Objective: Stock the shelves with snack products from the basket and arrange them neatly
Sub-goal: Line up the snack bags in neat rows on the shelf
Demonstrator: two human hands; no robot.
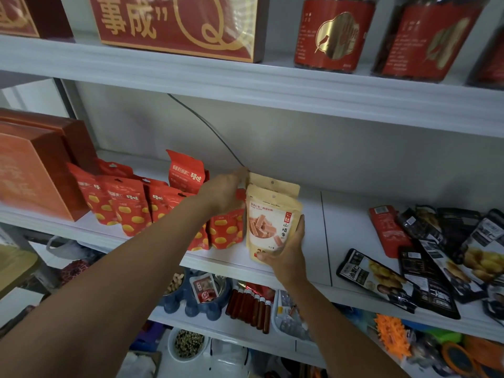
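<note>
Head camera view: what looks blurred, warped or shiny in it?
Head view: the white shelf edges bow from the wide lens; the orange gift box at left is smeared; gold foil on the red-labelled jar glints; the tan paper pouch reads sharp.

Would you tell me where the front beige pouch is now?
In the head view, the front beige pouch is upright on the middle shelf, right of the red pouches, its base gripped by the right hand, a second beige pouch behind it.

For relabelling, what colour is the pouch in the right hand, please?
Pale tan pouch; head view.
</note>
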